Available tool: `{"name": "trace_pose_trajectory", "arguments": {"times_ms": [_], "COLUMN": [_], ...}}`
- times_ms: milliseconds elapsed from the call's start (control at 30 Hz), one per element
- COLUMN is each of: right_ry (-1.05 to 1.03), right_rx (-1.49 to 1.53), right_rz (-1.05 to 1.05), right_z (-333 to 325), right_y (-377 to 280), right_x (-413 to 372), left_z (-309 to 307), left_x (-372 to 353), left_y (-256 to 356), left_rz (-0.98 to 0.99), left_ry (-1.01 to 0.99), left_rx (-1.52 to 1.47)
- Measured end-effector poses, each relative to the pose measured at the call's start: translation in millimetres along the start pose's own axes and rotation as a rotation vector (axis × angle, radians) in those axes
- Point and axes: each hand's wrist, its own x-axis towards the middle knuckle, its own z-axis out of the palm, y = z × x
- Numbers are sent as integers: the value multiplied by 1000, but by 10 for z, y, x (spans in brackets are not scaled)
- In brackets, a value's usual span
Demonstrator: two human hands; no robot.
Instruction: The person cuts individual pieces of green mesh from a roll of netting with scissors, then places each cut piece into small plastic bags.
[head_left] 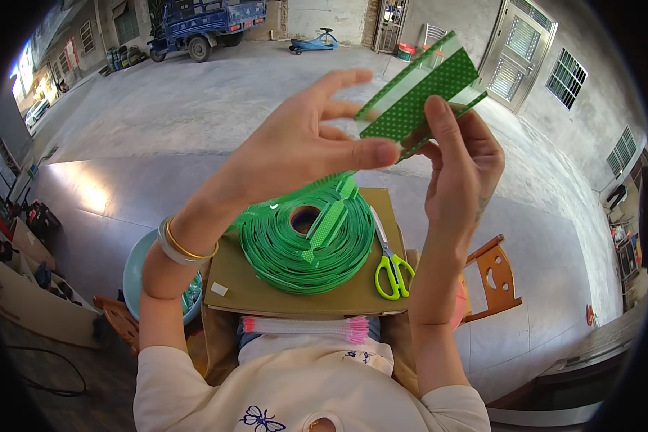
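Observation:
A flat green ribbon piece [425, 93] with white dots and clear stripes is raised in front of me. My right hand [464, 147] pinches its right side between thumb and fingers. My left hand [309, 133] is at the ribbon's lower left end, fingers spread and thumb overlapping its lower edge; it is slightly blurred. Below my hands, a large roll of green ribbon [266, 248] lies on a brown cardboard surface [227, 281], with a dotted strip across its top. Scissors [392, 270] with yellow-green handles lie right of the roll, blades pointing away.
A bundle of thin clear strips with pink ends [306, 327] lies across my lap. On the left stands a light blue basin [133, 270] with green pieces inside. A wooden chair [495, 277] is at the right. Farther off are a blue truck [209, 25] and a ride-on toy [315, 42].

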Motion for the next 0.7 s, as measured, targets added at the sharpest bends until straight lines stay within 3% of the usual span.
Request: {"name": "trace_pose_trajectory", "arguments": {"times_ms": [33, 133, 233, 333, 400, 467, 500, 600, 700], "right_ry": [50, 84, 45, 4, -20, -42, -38, -370, -538], "right_rx": [-56, -51, 61, 326, 432, 481, 467, 841, 558], "right_rz": [-10, 9, 140, 430, 697, 958, 1080, 1124, 1034], "right_z": [-40, -186, -310, -430, -417, -354, -305, -264, -243], "right_y": [-10, 90, 235, 439, 588, 702, 741, 884, 935], "right_x": [27, 60, 50, -24, -176, -376, -478, -695, -831], "left_z": [-48, -111, -100, -49, -32, -28, -30, -72, -83], "left_x": [-20, -53, -128, -208, -240, -258, -262, -255, -253], "left_y": [-27, -177, -125, -77, -114, -162, -186, -189, -181], "left_rz": [-164, -272, -328, -271, 143, 300, 247, 108, 35], "left_ry": [-38, -194, -207, -119, -79, -76, -94, -161, -151], "left_rx": [111, 176, 71, 257, 523, 585, 520, 508, 502]}}
